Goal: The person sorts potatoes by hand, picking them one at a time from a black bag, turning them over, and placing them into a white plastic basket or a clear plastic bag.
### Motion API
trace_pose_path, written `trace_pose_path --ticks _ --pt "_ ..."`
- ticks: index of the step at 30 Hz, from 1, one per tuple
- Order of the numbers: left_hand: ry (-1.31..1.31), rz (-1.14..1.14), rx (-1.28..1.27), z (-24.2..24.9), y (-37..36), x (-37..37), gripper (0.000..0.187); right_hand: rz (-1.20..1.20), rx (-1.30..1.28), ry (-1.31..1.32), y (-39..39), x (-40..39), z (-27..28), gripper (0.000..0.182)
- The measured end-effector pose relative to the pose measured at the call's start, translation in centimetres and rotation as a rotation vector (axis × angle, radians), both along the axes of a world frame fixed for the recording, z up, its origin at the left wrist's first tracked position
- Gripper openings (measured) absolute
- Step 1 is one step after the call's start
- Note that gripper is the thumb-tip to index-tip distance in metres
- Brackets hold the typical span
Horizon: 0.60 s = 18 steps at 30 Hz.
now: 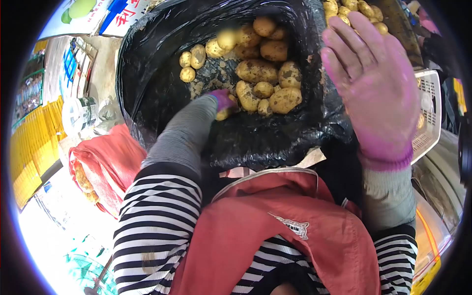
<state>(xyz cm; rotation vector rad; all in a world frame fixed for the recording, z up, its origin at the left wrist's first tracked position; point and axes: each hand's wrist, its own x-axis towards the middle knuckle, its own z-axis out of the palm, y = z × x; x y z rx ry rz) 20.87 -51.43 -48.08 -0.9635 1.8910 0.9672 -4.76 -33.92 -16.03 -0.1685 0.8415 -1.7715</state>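
Note:
Several potatoes, many with dirt on them, lie in a large container lined with black plastic. Inside it, my left hand, in a purple glove, is closed on a potato just left of the pile. Most of its fingers are hidden by the hand and sleeve. My right hand, in a pink and purple glove, is raised close to the camera over the container's right edge. Its fingers are stretched out and it holds nothing.
At the top right more potatoes lie in another container. A white plastic basket stands behind my right hand. On the left are a red bag with potatoes showing, a white bucket and yellow slats.

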Motion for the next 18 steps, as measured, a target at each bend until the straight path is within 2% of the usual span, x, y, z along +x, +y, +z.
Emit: trace_pose_path --ticks 2,4,5,6,8,9,10,12,14,15,16,18 --pt "0.128 0.160 0.069 -0.9 -1.8 1.3 0.069 -0.079 0.091 0.082 -0.3 0.8 -0.6 0.053" --pt "0.403 0.503 0.407 7.6 -2.7 0.1 0.065 -0.189 0.179 0.152 -1.2 1.5 -1.1 0.046" --pt "0.521 0.675 0.608 9.7 -2.9 0.2 0.064 -0.034 0.074 0.214 -0.6 0.8 -2.8 0.074" --pt "0.643 0.845 0.806 11.6 -3.0 0.5 0.064 -0.031 0.065 0.233 -0.8 1.5 -3.1 0.063" --pt "0.847 0.890 0.863 16.4 -2.5 1.4 0.069 -0.017 0.041 0.268 -1.5 3.1 -3.2 0.043" --pt "0.941 0.903 0.867 18.4 -1.7 1.8 0.067 0.051 0.036 0.433 -1.4 4.5 -3.2 0.039" --pt "1.014 0.946 0.949 20.5 -0.5 2.2 0.064 0.141 0.015 0.852 -0.9 6.1 -3.5 0.038" --pt "1.088 1.070 1.097 23.3 2.0 2.9 0.061 0.144 -0.466 1.893 -0.5 8.5 -4.2 0.040" --pt "1.112 1.187 1.388 24.5 4.2 4.2 0.054 0.302 -0.746 1.825 1.2 12.2 -2.7 0.043" --pt "1.188 1.118 1.473 25.1 4.7 4.5 0.054 0.348 -0.688 1.901 1.4 13.1 -2.9 0.045" --pt "1.262 1.045 1.557 25.7 5.3 4.7 0.054 0.267 -0.653 1.877 1.4 13.4 -2.8 0.047" --pt "1.361 1.229 1.160 27.3 6.5 4.9 0.053 0.106 -0.581 1.823 0.4 12.9 -3.1 0.051"
